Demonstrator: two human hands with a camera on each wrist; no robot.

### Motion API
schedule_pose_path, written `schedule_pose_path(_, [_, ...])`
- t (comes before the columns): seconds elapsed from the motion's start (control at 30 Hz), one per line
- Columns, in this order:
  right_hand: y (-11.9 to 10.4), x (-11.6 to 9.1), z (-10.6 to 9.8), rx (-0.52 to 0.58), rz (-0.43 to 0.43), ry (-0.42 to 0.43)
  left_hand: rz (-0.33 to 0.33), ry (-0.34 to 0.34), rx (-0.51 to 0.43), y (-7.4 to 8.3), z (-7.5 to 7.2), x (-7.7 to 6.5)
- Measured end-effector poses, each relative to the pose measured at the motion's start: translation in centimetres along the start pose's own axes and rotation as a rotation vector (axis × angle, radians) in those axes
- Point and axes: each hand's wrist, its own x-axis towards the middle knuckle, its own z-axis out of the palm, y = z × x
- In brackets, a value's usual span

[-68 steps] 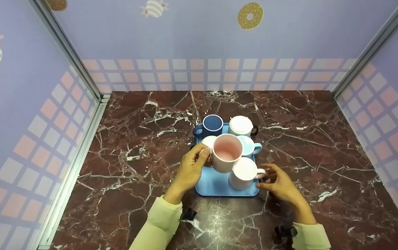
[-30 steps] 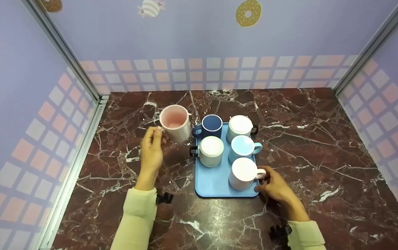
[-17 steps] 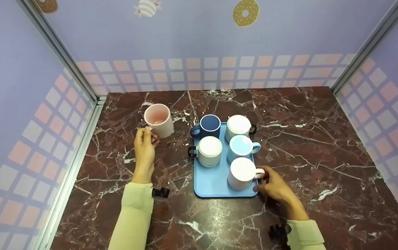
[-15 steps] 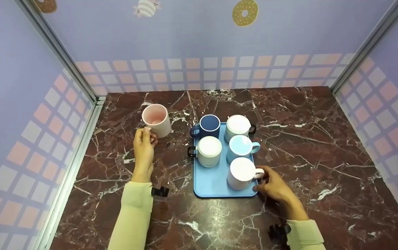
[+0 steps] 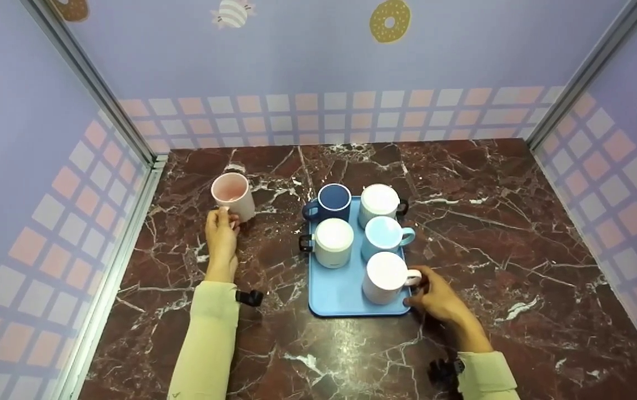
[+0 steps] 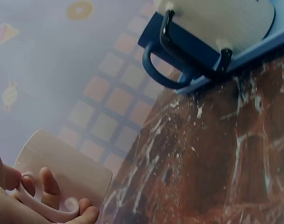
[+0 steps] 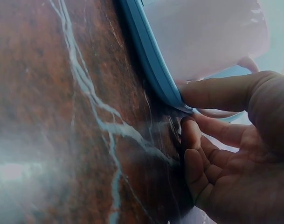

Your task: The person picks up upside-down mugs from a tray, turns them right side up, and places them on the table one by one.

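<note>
Left of the blue tray (image 5: pixel 337 300), the left hand (image 5: pixel 221 238) is hiding the handle (image 6: pixel 45 211) of the pink mug (image 5: pixel 240 203) from the head camera. At the tray's left edge, the black-handled white mug (image 5: pixel 334 244) is showing an unreadably small mark (image 5: pixel 335 265). Beside the tray, the right wrist view's edge is cropping the right hand (image 7: pixel 242 163).

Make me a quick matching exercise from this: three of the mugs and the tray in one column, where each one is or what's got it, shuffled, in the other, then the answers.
1. dark blue mug
2. blue tray
3. pink-lined mug
4. light blue mug

A. held by its handle in the left hand
B. middle of the row along the right side
C. edge pinched by the right hand
D. far left corner

Pairs: 1-D, 2-C, 3-A, 4-B
</note>
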Motion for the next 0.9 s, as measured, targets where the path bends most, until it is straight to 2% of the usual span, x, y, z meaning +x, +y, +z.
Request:
schedule_pose_path(0.27, [0.7, 0.2, 0.0, 0.012, 0.009, 0.004, -0.06, 0.001, 0.01, -1.0, -0.7, 1.2])
schedule_pose_path(0.5, [0.5, 0.2, 0.0, 0.017, 0.014, 0.0, -0.078, 0.005, 0.022, -1.5, -1.0, 1.8])
schedule_pose_path(0.9, [-3.1, -1.3, -0.7, 0.061, 0.011, -0.035, -0.118, -0.017, -0.024, -2.0, -2.0, 2.4])
